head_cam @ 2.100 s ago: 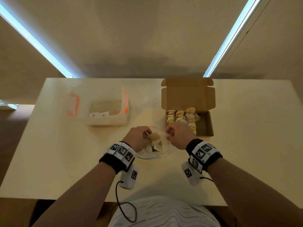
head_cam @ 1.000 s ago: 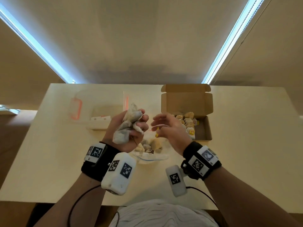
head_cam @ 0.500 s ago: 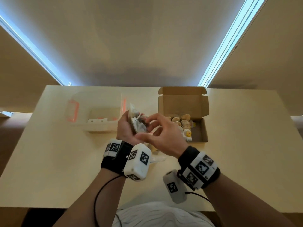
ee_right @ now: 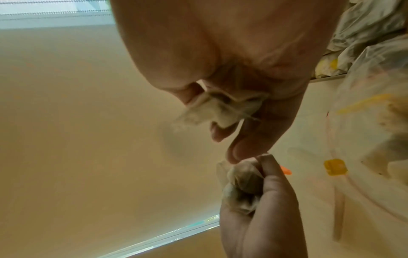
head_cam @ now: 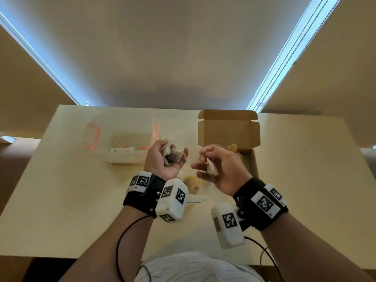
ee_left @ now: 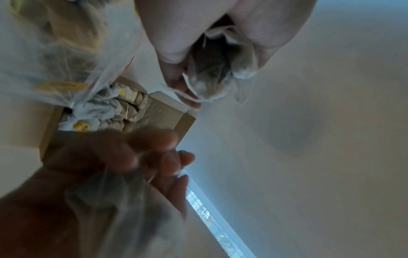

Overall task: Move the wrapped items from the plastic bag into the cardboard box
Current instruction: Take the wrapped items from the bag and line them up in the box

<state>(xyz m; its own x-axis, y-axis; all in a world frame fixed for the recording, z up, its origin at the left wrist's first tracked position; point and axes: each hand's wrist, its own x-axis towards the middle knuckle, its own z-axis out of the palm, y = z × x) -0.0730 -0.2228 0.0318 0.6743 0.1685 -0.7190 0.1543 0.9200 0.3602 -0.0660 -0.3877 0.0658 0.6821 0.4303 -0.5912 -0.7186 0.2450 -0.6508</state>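
Both hands are raised above the table, palms toward me. My left hand (head_cam: 165, 157) grips a bunch of pale wrapped items (head_cam: 172, 154), seen close in the left wrist view as wrapped items (ee_left: 212, 73). My right hand (head_cam: 211, 163) holds one wrapped item (head_cam: 211, 168), which shows as a wrapped item (ee_right: 217, 108) against its palm. Below and between the hands the clear plastic bag (head_cam: 193, 186) lies on the table with more items inside. The open cardboard box (head_cam: 228, 133) stands behind the right hand, holding several wrapped items (ee_left: 119, 111).
A clear plastic container (head_cam: 122, 139) with orange latches stands at the back left of the pale table (head_cam: 61, 190). Cables hang from both wrist units near the table's front edge.
The left hand lifted a bunch of wrapped items out of the bag. The right hand came over to it, then drew back to the right holding one item.
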